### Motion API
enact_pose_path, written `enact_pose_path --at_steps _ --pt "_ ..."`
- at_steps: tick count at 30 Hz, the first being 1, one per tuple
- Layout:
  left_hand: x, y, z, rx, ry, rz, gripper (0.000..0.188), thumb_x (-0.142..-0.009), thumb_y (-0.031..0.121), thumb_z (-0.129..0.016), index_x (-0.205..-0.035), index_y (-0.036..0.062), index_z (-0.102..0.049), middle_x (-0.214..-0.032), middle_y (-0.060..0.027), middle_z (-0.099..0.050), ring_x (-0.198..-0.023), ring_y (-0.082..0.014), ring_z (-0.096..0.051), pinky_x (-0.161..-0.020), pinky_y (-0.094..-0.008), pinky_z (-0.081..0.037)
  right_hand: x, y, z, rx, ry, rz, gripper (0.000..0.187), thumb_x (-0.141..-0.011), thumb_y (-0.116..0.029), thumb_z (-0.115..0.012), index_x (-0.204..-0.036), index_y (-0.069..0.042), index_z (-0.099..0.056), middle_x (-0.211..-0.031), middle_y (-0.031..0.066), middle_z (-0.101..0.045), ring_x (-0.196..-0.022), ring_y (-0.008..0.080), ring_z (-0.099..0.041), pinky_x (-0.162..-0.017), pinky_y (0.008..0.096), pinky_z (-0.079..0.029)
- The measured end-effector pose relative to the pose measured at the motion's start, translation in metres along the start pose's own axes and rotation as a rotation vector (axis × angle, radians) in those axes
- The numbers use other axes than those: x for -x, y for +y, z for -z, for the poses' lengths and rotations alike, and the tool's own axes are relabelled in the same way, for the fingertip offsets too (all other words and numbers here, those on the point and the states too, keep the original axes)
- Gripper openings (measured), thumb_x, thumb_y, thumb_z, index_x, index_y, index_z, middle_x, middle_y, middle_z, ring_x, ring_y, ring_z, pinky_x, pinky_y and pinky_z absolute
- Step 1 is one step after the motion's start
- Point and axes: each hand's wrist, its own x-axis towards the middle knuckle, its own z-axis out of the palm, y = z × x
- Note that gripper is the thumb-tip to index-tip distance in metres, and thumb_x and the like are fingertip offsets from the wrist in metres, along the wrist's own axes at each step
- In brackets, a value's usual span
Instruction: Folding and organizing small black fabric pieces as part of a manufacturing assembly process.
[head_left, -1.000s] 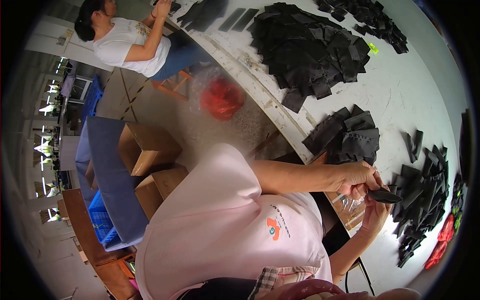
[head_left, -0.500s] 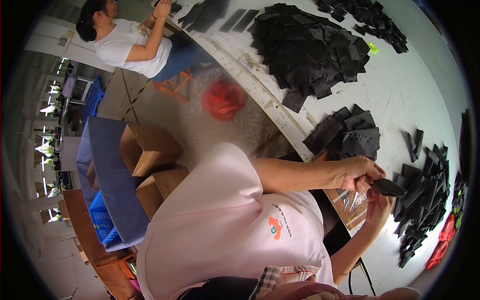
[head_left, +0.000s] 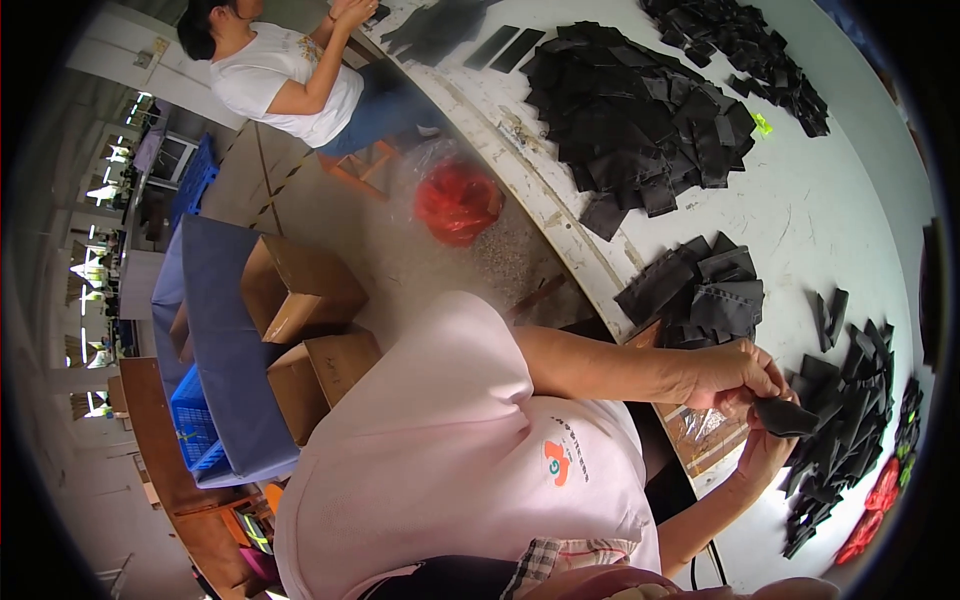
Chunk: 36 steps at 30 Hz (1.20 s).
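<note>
Left hand (head_left: 735, 380), mine: narrowed to a pinch on one black piece (head_left: 787, 418). Right hand (head_left: 765, 458), mine: fingers curled, gripping its lower edge. Piece: between my hands, by the black strips (head_left: 850, 395); smooth, curved, showing broader than half a second ago. White table (head_left: 790, 215): scuffed; flat, dark rectangles (head_left: 640, 120), heaped.

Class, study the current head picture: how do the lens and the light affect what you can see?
Head view: the lens bows the far edge of the white table and leaves black corners; head view: the lights at the left burn out white; head view: the held black piece shows little surface detail.
</note>
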Motion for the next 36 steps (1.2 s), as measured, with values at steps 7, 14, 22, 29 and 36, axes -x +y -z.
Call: enact_pose_path --at_steps 7,14,22,29,36 --pt "-0.007 -0.024 0.023 -0.109 0.190 -0.001 0.009 -0.070 0.003 -0.060 -0.077 0.0029 -0.055 -0.059 -0.0012 -0.049 -0.037 -0.0029 -0.033 -0.031 -0.0168 -0.023 0.008 0.036 0.013 0.016 0.013 0.060 0.023 -0.077 -0.003 -0.055 -0.099 0.001 -0.050 -0.087 0.0077 -0.054 -0.067 0.0120 -0.052 -0.057 0.0217 -0.041" --pt "-0.003 -0.022 0.021 -0.084 0.163 -0.009 0.005 -0.070 0.004 -0.060 -0.071 0.0048 -0.056 -0.055 0.0009 -0.049 -0.038 -0.0018 -0.034 -0.031 -0.0165 -0.023 0.007 0.035 0.008 -0.038 0.021 0.012 0.020 -0.077 -0.001 -0.052 -0.096 0.001 -0.050 -0.080 0.0077 -0.054 -0.063 0.0128 -0.052 -0.058 0.0231 -0.043" --pt "-0.004 -0.031 0.025 -0.145 0.173 -0.134 0.005 -0.071 0.002 -0.059 -0.074 0.0036 -0.055 -0.057 0.0001 -0.051 -0.038 -0.0018 -0.036 -0.031 -0.0160 -0.024 0.012 0.039 -0.002 0.006 0.028 0.065 0.017 -0.083 -0.012 -0.051 -0.092 0.002 -0.054 -0.067 0.0047 -0.054 -0.057 0.0097 -0.048 -0.050 0.0196 -0.036" --pt "-0.005 -0.035 0.027 -0.184 0.206 -0.193 0.010 -0.072 0.001 -0.059 -0.079 0.0014 -0.052 -0.058 -0.0036 -0.053 -0.037 -0.0034 -0.040 -0.031 -0.0157 -0.027 0.009 0.041 -0.005 -0.049 -0.032 0.088 0.017 -0.085 -0.015 -0.050 -0.088 0.001 -0.053 -0.067 0.0035 -0.051 -0.056 0.0085 -0.046 -0.048 0.0191 -0.034" --pt "-0.008 -0.037 0.028 -0.219 0.230 -0.221 0.010 -0.074 0.004 -0.059 -0.080 0.0010 -0.051 -0.057 -0.0045 -0.052 -0.036 -0.0043 -0.040 -0.030 -0.0167 -0.026 0.007 0.043 -0.007 -0.099 -0.035 0.084 0.015 -0.085 -0.014 -0.049 -0.084 0.000 -0.052 -0.065 0.0018 -0.048 -0.055 0.0084 -0.044 -0.047 0.0181 -0.033"
